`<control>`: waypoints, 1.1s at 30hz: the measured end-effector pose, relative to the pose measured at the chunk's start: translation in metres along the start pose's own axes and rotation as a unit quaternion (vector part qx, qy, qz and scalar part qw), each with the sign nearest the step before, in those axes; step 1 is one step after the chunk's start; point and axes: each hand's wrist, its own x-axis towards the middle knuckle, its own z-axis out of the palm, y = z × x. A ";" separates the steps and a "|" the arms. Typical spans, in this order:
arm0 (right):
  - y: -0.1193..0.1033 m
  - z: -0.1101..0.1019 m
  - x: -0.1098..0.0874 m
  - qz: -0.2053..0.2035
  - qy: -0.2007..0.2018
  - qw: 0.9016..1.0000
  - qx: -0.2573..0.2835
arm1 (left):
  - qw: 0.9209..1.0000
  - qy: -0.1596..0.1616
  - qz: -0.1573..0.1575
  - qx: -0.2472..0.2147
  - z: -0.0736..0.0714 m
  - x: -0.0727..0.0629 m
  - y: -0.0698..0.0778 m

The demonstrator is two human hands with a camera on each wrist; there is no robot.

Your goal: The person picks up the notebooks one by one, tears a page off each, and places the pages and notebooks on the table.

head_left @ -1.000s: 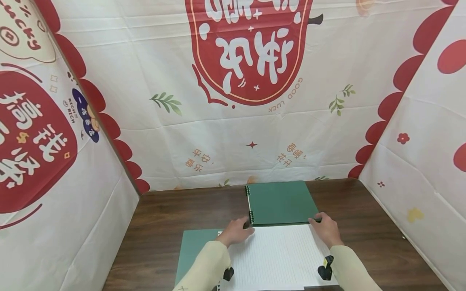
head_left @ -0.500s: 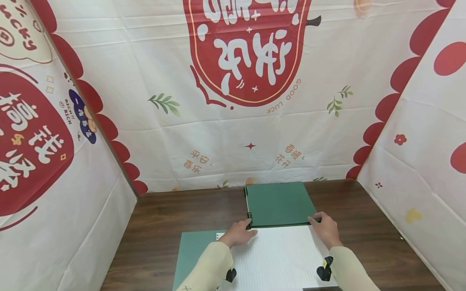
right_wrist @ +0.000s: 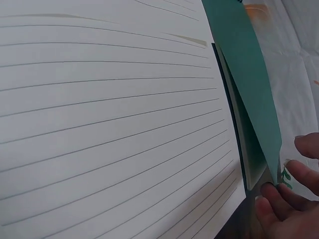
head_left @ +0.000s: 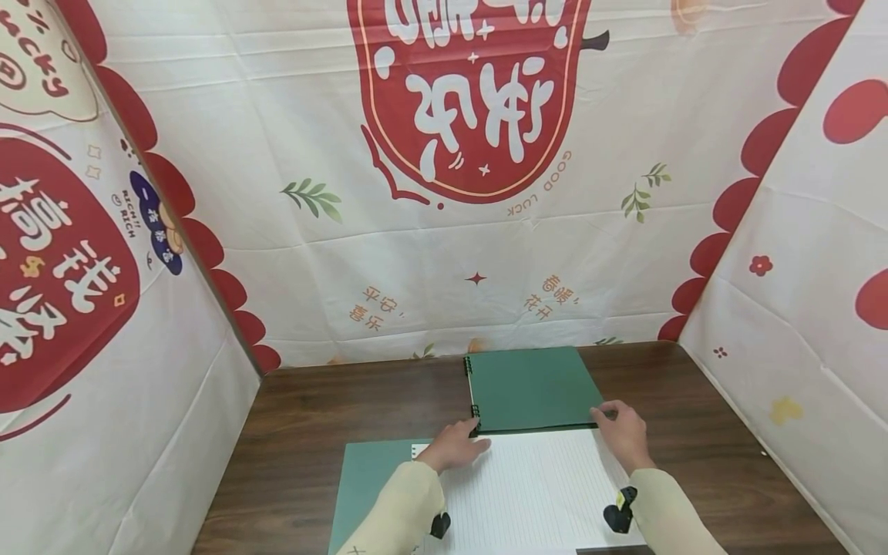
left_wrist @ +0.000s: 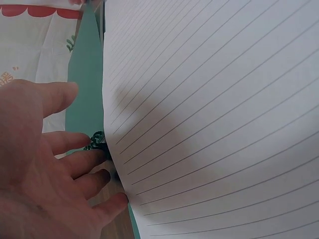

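Observation:
A closed green spiral notebook [head_left: 534, 389] lies toward the back of the table. Near its lower left corner, at the black coil binding [head_left: 475, 412], my left hand [head_left: 452, 447] reaches with its fingers loosely extended. My right hand [head_left: 624, 435] is at the notebook's lower right corner. In the right wrist view the green cover [right_wrist: 254, 94] stands slightly apart from the pages at that corner, with fingertips [right_wrist: 267, 188] right at it and the thumb off it. Below lies an open notebook with a white lined page [head_left: 534, 493], under both forearms.
The open notebook's green cover [head_left: 368, 478] spreads out to the left on the brown wooden table [head_left: 312, 416]. White printed cloth [head_left: 333, 293] with red scallops hangs at the back and both sides. A black wrist device [head_left: 620, 512] is at the right sleeve.
My left hand has stretched its forefinger out onto the coil binding. My right hand's thumb and finger have shifted slightly at the notebook's corner. Both notebooks stay in place.

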 end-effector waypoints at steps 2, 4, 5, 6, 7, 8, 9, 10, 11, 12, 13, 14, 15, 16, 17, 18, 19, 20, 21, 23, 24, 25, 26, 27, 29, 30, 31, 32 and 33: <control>-0.001 -0.002 0.000 0.005 -0.001 1.000 0.010 | 1.000 0.002 -0.001 0.001 0.000 0.000 0.000; -0.002 -0.003 0.001 0.013 -0.006 1.000 0.024 | 1.000 0.003 -0.001 0.002 0.000 -0.001 0.001; -0.003 -0.005 0.001 0.017 -0.010 0.999 0.031 | 1.000 0.004 -0.001 0.003 0.000 -0.001 0.001; -0.003 -0.006 0.002 0.021 -0.013 0.999 0.040 | 1.000 0.004 -0.001 0.004 0.000 -0.002 0.001; -0.003 -0.007 0.002 0.025 -0.017 0.998 0.049 | 1.000 0.004 -0.002 0.004 0.000 -0.002 0.001; -0.004 -0.008 0.002 0.027 -0.018 0.998 0.057 | 1.000 0.004 -0.002 0.003 0.000 -0.003 0.001; -0.004 -0.009 0.002 0.030 -0.021 0.997 0.065 | 1.000 0.004 -0.001 0.003 0.000 -0.003 0.002; -0.004 -0.009 0.003 0.032 -0.023 0.997 0.073 | 1.000 0.004 -0.001 0.003 0.000 -0.003 0.002; -0.005 -0.010 0.003 0.034 -0.024 0.996 0.080 | 1.000 0.004 -0.001 0.004 0.001 -0.004 0.001; -0.005 -0.010 0.003 0.036 -0.024 0.995 0.087 | 1.000 0.003 0.000 0.004 0.001 -0.004 0.001; -0.005 -0.010 0.004 0.037 -0.024 0.995 0.092 | 1.000 0.003 0.000 0.003 0.001 -0.004 0.001; -0.005 -0.011 0.004 0.039 -0.023 0.994 0.096 | 1.000 0.002 0.001 0.003 0.001 -0.004 0.001; -0.006 -0.011 0.005 0.041 -0.025 0.994 0.099 | 1.000 0.002 0.002 0.003 0.001 -0.004 0.001; -0.006 -0.011 0.005 0.042 -0.025 0.994 0.100 | 1.000 0.001 0.001 0.002 0.001 -0.004 0.001; -0.007 -0.011 0.006 0.044 -0.024 0.994 0.100 | 1.000 0.000 0.001 0.000 0.000 -0.004 0.001; -0.008 -0.012 0.006 0.045 -0.023 0.994 0.100 | 1.000 -0.001 0.000 -0.002 0.000 -0.004 0.001; -0.009 -0.012 0.007 0.046 -0.021 0.994 0.100 | 1.000 -0.003 -0.001 -0.003 -0.001 -0.004 0.001; -0.010 -0.012 0.007 0.047 -0.020 0.994 0.100 | 1.000 -0.003 -0.002 -0.004 -0.001 -0.004 0.001; -0.011 -0.013 0.008 0.048 -0.018 0.994 0.099 | 1.000 -0.003 -0.002 -0.005 -0.001 -0.004 0.001; -0.013 -0.014 0.008 0.049 -0.014 0.994 0.098 | 1.000 -0.004 -0.001 -0.008 -0.001 -0.004 0.002; -0.014 -0.014 0.008 0.048 -0.014 0.994 0.096 | 1.000 -0.004 0.000 -0.007 -0.001 -0.004 0.002; -0.015 -0.014 0.008 0.047 -0.015 0.994 0.094 | 1.000 -0.004 0.002 -0.007 -0.001 -0.005 0.002; -0.016 -0.014 0.008 0.046 -0.016 0.995 0.091 | 1.000 -0.003 0.004 -0.005 -0.001 -0.005 0.002; -0.017 -0.015 0.008 0.043 -0.017 0.995 0.090 | 1.000 -0.003 0.006 -0.004 -0.002 -0.005 0.003; -0.020 -0.015 0.006 0.037 -0.018 0.995 0.087 | 1.000 -0.003 0.010 -0.001 -0.002 -0.005 0.004; -0.022 -0.016 0.006 0.033 -0.018 0.996 0.087 | 1.000 -0.003 0.013 0.003 -0.003 -0.005 0.004; -0.024 -0.016 0.005 0.029 -0.017 0.996 0.088 | 1.000 -0.003 0.016 0.005 -0.003 -0.005 0.004; -0.026 -0.016 0.004 0.025 -0.016 0.995 0.090 | 1.000 -0.004 0.018 0.007 -0.004 -0.005 0.005; -0.028 -0.016 0.003 0.023 -0.013 0.995 0.094 | 1.000 -0.004 0.021 0.009 -0.004 -0.006 0.006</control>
